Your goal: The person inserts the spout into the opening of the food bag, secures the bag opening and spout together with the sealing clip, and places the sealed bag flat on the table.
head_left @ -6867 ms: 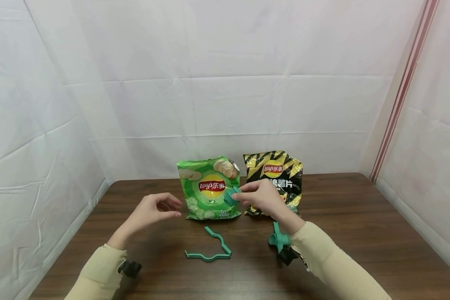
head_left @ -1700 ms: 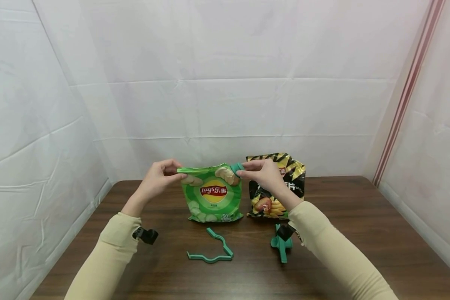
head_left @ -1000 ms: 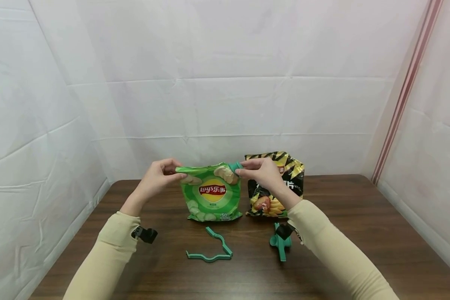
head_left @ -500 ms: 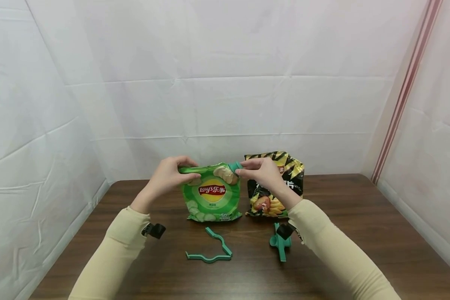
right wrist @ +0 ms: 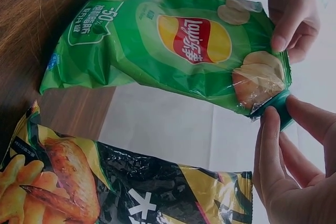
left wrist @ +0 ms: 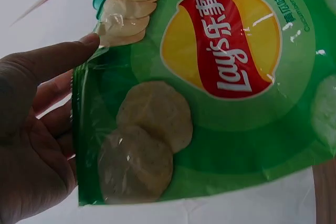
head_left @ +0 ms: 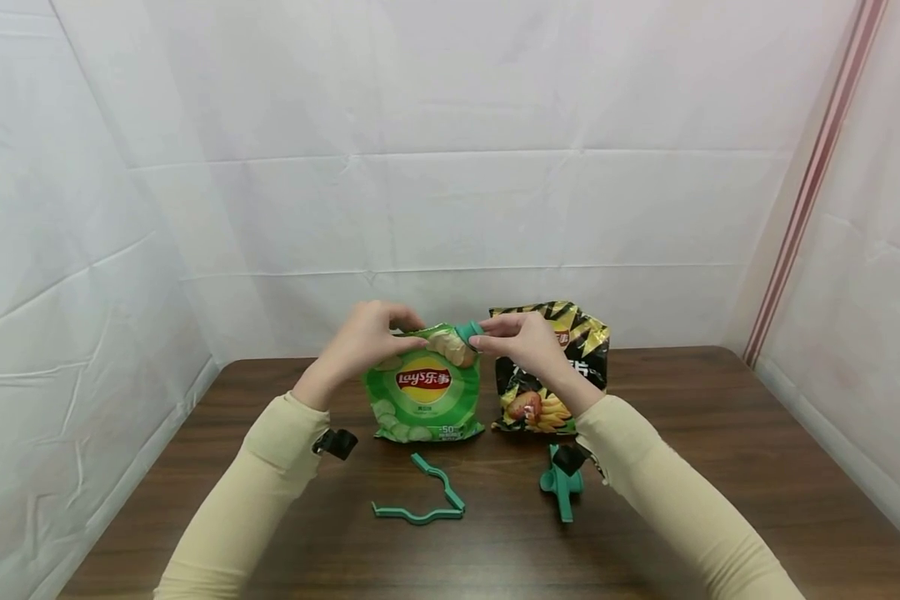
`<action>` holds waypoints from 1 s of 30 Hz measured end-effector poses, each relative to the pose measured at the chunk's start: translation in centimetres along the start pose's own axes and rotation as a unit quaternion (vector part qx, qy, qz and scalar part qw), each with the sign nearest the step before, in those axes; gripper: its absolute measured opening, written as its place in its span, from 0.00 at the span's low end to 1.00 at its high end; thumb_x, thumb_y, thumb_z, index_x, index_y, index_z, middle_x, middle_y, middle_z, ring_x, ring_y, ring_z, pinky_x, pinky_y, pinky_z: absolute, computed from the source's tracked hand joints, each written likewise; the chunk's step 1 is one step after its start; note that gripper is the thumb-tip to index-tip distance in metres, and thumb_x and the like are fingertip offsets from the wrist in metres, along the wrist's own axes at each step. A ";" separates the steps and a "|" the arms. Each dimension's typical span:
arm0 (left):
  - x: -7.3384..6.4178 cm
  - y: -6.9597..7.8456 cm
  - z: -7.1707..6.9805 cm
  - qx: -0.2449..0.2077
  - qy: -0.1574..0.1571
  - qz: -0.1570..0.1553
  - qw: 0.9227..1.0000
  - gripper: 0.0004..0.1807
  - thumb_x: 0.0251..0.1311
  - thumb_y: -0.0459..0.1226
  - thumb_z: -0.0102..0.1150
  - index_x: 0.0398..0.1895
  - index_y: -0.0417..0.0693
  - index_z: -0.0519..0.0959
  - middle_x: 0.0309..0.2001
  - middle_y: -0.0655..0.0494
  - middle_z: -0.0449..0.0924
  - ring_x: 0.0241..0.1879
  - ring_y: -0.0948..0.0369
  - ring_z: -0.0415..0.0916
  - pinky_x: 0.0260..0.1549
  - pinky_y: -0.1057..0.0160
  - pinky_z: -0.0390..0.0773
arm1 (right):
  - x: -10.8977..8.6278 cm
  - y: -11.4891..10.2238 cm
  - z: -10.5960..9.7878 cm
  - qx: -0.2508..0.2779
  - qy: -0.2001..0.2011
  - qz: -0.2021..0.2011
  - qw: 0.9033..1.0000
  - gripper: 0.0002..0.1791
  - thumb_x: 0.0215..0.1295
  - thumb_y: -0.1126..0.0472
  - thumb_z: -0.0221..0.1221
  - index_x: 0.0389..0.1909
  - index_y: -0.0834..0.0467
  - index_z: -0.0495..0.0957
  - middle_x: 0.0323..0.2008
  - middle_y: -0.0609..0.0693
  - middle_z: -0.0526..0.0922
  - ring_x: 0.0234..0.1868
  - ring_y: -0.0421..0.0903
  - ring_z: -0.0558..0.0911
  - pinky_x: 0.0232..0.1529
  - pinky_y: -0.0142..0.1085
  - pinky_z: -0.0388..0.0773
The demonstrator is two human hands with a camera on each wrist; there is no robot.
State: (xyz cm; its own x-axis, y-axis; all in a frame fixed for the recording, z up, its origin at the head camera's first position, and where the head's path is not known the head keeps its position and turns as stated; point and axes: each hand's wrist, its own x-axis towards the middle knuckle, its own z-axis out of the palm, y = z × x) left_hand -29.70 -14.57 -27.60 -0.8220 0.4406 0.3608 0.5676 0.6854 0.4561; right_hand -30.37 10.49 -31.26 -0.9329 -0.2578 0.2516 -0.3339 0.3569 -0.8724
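Observation:
The green Lay's chip bag (head_left: 423, 410) stands upright toward the back of the table. My left hand (head_left: 366, 340) pinches its top edge left of the middle, thumb in front and fingers behind, as the left wrist view shows. My right hand (head_left: 528, 346) holds a small teal round spout (head_left: 468, 333) between thumb and fingers at the bag's torn top right corner. In the right wrist view, the corner's foil runs into the spout (right wrist: 283, 109). An opened teal bag clip (head_left: 420, 517) with curved bends lies in front of the bag.
A black and yellow Lay's bag (head_left: 547, 400) stands to the right, partly behind my right hand. In front of it lies another teal clip with a round spout (head_left: 561, 485), partly covered by the wrist camera. White cloth (head_left: 450, 217) walls the brown table (head_left: 330, 550).
Over the last second my left hand has slid right along the bag's top edge, from its left corner toward the spout. Earlier, my right hand brought the spout up to the right corner.

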 end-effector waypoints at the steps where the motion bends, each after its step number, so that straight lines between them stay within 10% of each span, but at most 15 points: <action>1: 0.2 0.0 0.1 0.002 -0.003 0.000 1.000 0.07 0.53 0.42 0.69 0.34 0.52 0.85 0.34 0.57 0.86 0.36 0.60 0.81 0.42 0.56 0.79 | 0.0 0.0 0.0 0.000 -0.001 -0.001 1.000 0.23 0.55 0.51 0.68 0.49 0.59 0.82 0.44 0.60 0.85 0.42 0.52 0.84 0.47 0.51 0.78; 30: 2.4 -0.9 2.2 -0.071 -0.042 -0.050 0.995 0.05 0.53 0.39 0.69 0.27 0.46 0.87 0.25 0.52 0.85 0.22 0.61 0.79 0.23 0.65 0.78 | 0.7 0.2 0.2 -0.007 -0.016 0.001 1.000 0.22 0.56 0.51 0.67 0.49 0.59 0.82 0.44 0.59 0.85 0.41 0.56 0.85 0.48 0.50 0.79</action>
State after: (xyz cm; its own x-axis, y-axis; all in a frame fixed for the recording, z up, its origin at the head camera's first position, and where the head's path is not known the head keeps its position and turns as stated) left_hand -32.26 -12.88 -28.95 -0.8722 0.4254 0.2414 0.4788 0.6414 0.5994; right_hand -31.11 10.19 -31.38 -0.9285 -0.2865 0.2360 -0.3344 0.3699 -0.8668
